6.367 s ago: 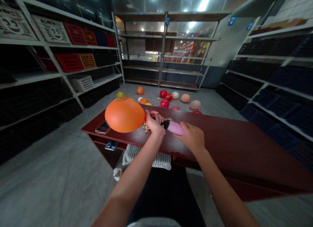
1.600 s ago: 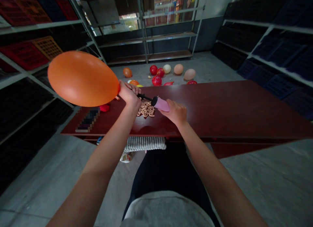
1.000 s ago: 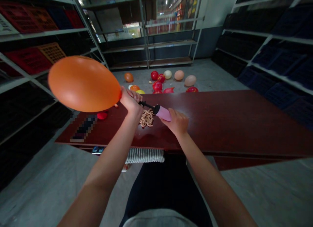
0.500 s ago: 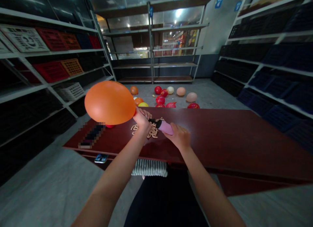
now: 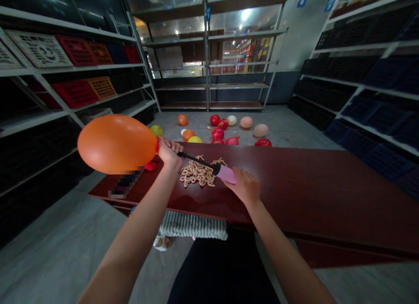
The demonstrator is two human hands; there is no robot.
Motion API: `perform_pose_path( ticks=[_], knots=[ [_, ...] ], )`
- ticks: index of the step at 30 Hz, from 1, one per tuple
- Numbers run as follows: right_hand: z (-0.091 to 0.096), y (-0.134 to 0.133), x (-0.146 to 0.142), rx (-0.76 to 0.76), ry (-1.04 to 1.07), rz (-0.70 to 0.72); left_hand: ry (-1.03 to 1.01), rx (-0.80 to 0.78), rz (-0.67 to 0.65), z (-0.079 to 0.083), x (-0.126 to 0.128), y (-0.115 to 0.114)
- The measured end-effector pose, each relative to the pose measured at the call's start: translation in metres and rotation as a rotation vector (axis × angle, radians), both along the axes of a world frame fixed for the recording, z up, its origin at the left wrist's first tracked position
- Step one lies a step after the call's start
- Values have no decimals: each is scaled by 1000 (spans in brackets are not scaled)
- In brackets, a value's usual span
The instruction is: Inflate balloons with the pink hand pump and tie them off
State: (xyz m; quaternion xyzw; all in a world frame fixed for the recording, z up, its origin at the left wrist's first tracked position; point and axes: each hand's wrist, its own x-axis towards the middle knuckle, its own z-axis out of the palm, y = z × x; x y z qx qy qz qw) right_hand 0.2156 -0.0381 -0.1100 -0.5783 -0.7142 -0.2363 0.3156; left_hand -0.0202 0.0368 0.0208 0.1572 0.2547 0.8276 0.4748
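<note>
A large, inflated orange balloon hangs at the left, above the table's left part. My left hand is closed around its neck and the black end of a hand balloon pump. From there a thin black rod runs right to the pump's pink barrel, which my right hand grips. Under the rod, a pile of tan, curled, worm-like pieces lies on the dark red table. A small red thing rests near my left wrist, partly covered.
Several balloons, among them a pale one and an orange one, lie on the floor beyond the table. A blurred dark object is at the table's left end. Striped grey cloth sits at the front edge. Shelves with crates line the sides.
My left hand has moved left with the balloon, away from my right hand. A longer stretch of the pump's black rod shows between them. The view has shifted slightly.
</note>
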Motion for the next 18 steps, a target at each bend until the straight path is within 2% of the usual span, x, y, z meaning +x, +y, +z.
perform_pose_path(
  ticks=[3, 8, 12, 15, 18],
  knots=[
    [-1, 2, 3, -16, 0, -48, -7, 0, -10, -11, 22, 4],
    [0, 2, 3, -33, 7, -78, -11, -5, -89, -38, 72, 3],
    [0, 3, 4, -28, 33, -109, -4, 48, -150, -56, 105, 1],
    [-1, 4, 5, -28, 60, -119, 4, 79, -198, -60, 113, 2],
    [-1, 4, 4, -30, 59, -89, 15, 46, -189, -56, 107, 0]
  ],
)
